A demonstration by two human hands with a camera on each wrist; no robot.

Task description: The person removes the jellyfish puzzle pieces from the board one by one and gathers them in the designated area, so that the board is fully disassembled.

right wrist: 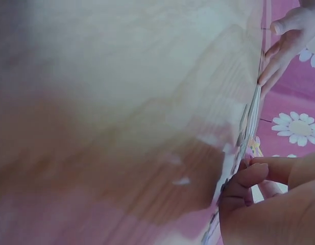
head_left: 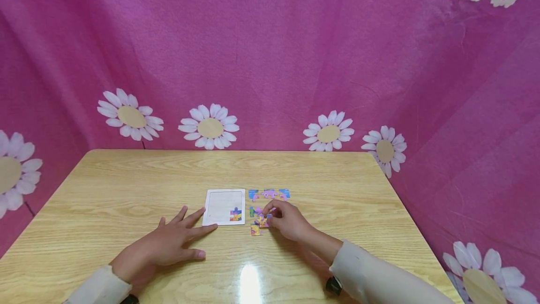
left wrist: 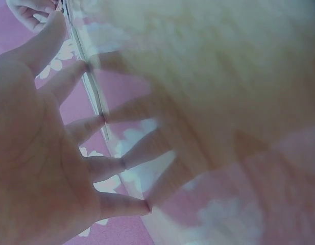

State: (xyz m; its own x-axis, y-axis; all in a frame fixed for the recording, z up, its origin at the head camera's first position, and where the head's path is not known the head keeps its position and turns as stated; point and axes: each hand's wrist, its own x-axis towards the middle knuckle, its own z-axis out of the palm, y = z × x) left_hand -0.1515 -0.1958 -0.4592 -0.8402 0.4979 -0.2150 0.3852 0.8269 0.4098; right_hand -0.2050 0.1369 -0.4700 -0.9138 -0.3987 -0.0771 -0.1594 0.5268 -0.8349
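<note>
A white-rimmed puzzle tray lies on the wooden table in the head view, with joined jigsaw pieces in its near right corner. My left hand is spread flat, its fingertips touching the tray's left and near edges. Just right of the tray, my right hand pinches a yellow and pink puzzle piece between thumb and fingers. The right wrist view shows part of this puzzle piece above the fingertips. Close by lie a green and pink piece and a yellow piece.
Behind the right hand, a row holds a blue piece, a pink piece with eyes and another blue piece. A pink curtain with daisies hangs beyond the table. Light reflects off the table near its front.
</note>
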